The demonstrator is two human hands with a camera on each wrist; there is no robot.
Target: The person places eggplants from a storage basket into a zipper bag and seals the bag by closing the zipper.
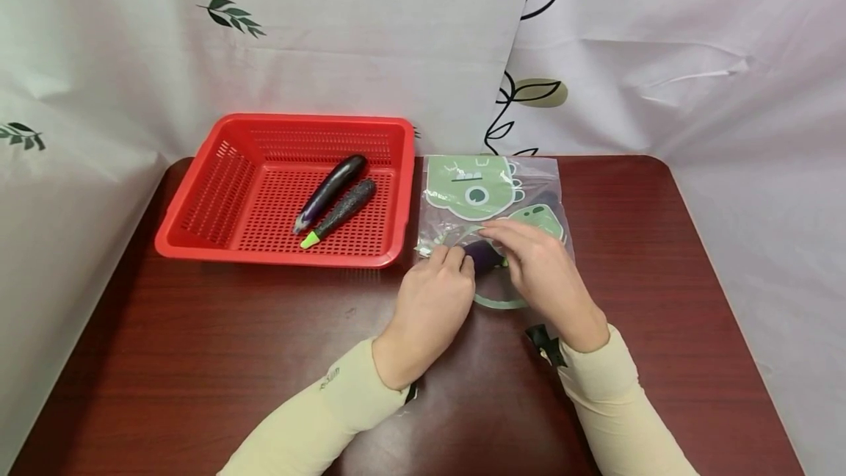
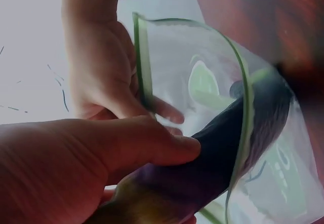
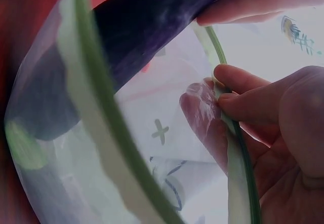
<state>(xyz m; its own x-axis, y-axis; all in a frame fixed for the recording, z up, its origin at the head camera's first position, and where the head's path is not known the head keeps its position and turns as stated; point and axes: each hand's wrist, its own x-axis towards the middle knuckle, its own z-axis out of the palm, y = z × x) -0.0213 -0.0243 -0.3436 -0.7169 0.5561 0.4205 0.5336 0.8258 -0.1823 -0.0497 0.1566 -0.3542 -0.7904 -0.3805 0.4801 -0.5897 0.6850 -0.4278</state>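
Observation:
My left hand (image 1: pixel 432 296) grips a dark purple eggplant (image 1: pixel 482 257), its thumb laid along the skin in the left wrist view. The eggplant (image 2: pixel 212 148) passes slantwise through the mouth of a clear plastic bag (image 1: pixel 489 237) with a green rim and cartoon prints. Through the film shows a dark length with a light green end (image 3: pixel 28 145); I cannot tell whether it is the same eggplant. With thumb and fingertips, my right hand (image 1: pixel 545 267) pinches the rim (image 3: pixel 230 115) and keeps the mouth apart. One right finger lies inside the film.
A red slotted basket (image 1: pixel 284 261) stands to the left of the bag. Inside it lie another eggplant (image 1: pixel 333 189) and a dark speckled vegetable with a bright green tip (image 1: pixel 346 210). White patterned sheeting (image 1: pixel 330 35) surrounds the dark red wooden table (image 1: pixel 264 329).

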